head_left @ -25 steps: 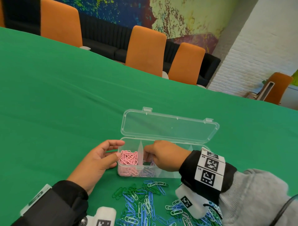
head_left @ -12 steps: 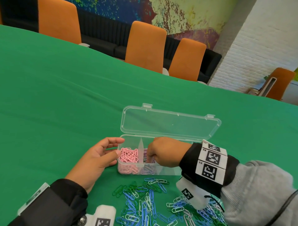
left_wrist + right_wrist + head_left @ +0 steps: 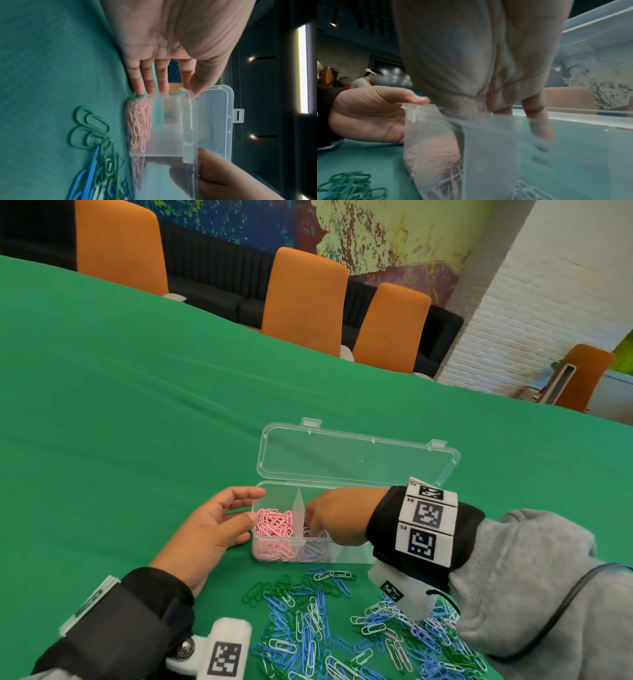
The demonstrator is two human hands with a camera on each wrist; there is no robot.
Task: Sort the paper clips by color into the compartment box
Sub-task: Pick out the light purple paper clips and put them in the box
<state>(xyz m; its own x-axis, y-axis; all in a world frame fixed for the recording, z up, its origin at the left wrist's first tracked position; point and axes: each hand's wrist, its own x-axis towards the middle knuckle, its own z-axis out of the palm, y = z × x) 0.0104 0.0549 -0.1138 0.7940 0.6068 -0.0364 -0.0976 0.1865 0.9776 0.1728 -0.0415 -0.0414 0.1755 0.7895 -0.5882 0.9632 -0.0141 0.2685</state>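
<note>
A clear plastic box (image 3: 310, 554) sits on the green tablecloth (image 3: 137, 412) with its lid (image 3: 356, 460) swung open and standing at the back. The left hand (image 3: 209, 529) rests against the box's left end, fingers straight and relaxed, thumb at the top edge of the wall and fingertips (image 3: 150, 89) touching it; it grips nothing. The right hand (image 3: 337, 520) reaches down from above into the second compartment from the left, fingers pointing into it; whether they pinch a clip cannot be told, since the fingertips are hidden behind the hand in the head view and blurred through the plastic at the wrist. The leftmost compartment holds a heap of pink clips (image 3: 274, 523), and pale purple clips (image 3: 313, 554) lie in the next one, beneath the right hand. A thin divider (image 3: 298, 515) stands between the two. Near the box's front wall, on the cloth, lies a loose pile of unsorted clips (image 3: 325, 621) in blue, green, white and pale purple, spreading toward the person under the right wrist. Orange chairs (image 3: 305, 302) stand along the far edge of the table.
</note>
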